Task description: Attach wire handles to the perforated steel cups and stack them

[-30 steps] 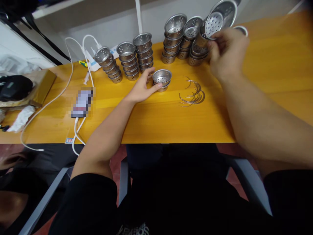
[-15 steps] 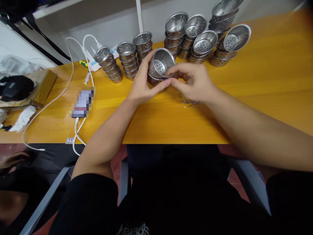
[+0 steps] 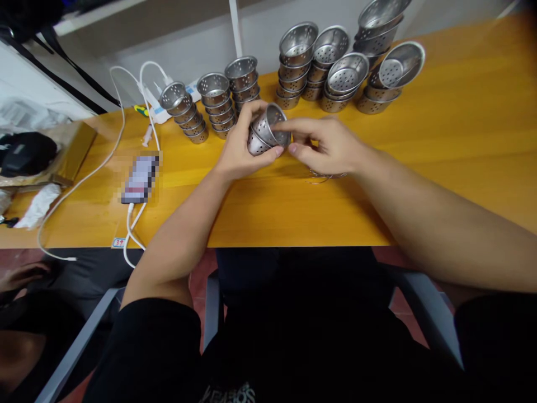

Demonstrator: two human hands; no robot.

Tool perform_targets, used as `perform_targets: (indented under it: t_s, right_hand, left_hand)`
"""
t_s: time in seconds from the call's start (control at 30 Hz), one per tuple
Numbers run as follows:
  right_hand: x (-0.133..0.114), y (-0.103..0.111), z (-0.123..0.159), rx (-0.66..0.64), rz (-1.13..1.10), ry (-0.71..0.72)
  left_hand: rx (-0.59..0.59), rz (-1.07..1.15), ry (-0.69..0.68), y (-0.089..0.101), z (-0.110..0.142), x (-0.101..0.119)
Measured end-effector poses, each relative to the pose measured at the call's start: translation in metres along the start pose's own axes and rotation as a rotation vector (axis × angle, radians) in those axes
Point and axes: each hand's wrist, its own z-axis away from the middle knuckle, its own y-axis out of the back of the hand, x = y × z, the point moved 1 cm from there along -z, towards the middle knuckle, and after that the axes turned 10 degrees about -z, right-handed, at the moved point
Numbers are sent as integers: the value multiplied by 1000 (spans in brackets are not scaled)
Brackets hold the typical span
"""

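My left hand (image 3: 240,146) is wrapped round two nested perforated metal cups, fingers behind and thumb in front. The upper cup (image 3: 274,118) tilts with its mouth toward the right; the lower cup (image 3: 257,144) shows beneath it. My right hand (image 3: 329,143) has its index finger inside the tilted mouth and its thumb at the near side of the rim, gripping the cup's edge. Below the right hand, thin wire loops (image 3: 325,178) lie on the table, partly hidden by it.
Several stacks of similar cups stand along the back, with one stack (image 3: 216,103) left of centre and others (image 3: 296,64) further right. A phone (image 3: 140,178) with white cables lies on the wooden table (image 3: 268,218). Another person's hand (image 3: 25,274) shows at lower left.
The held cups have come down slightly and tipped over to the right. My right index finger now reaches further into the upper cup's mouth.
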Motion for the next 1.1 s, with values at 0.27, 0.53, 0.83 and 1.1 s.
perform_targets:
  t_s: [0.27,0.53,0.83,1.1]
  right_hand:
    - [-13,5,-3,-79,10,-188]
    - [1,15,-3,7,-74,-31]
    - [13,5,-6,123,-301,-103]
    - [13,-1,-9,196,-445,-188]
  left_hand:
    - [-63,-27,3,9,-1,9]
    - [-116,-2,1,11,-3,11]
    - [-97,-52,2,15,-4,9]
    - [-139,-80,-22,22,-6,15]
